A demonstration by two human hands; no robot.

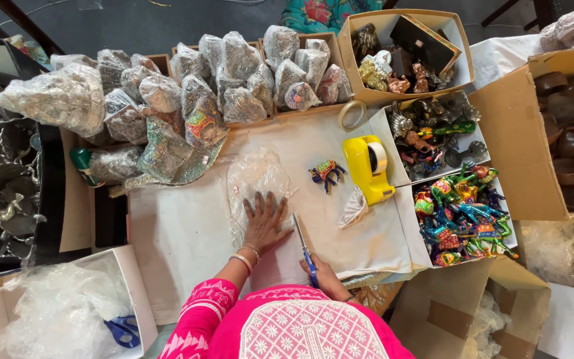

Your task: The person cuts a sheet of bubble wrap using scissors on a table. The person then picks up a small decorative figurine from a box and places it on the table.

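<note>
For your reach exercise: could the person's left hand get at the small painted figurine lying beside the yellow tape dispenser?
Probably yes. The left hand lies flat on the bubble wrap, and only bare white sheet separates it from the figurine.

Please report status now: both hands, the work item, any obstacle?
Left hand flat on clear bubble wrap sheet. Right hand grips blue-handled scissors. Nothing blocking.

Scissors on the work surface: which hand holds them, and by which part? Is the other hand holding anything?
The right hand holds the scissors by their blue handles, blades pointing away. The left hand holds nothing; it presses flat on the clear plastic sheet.
</note>
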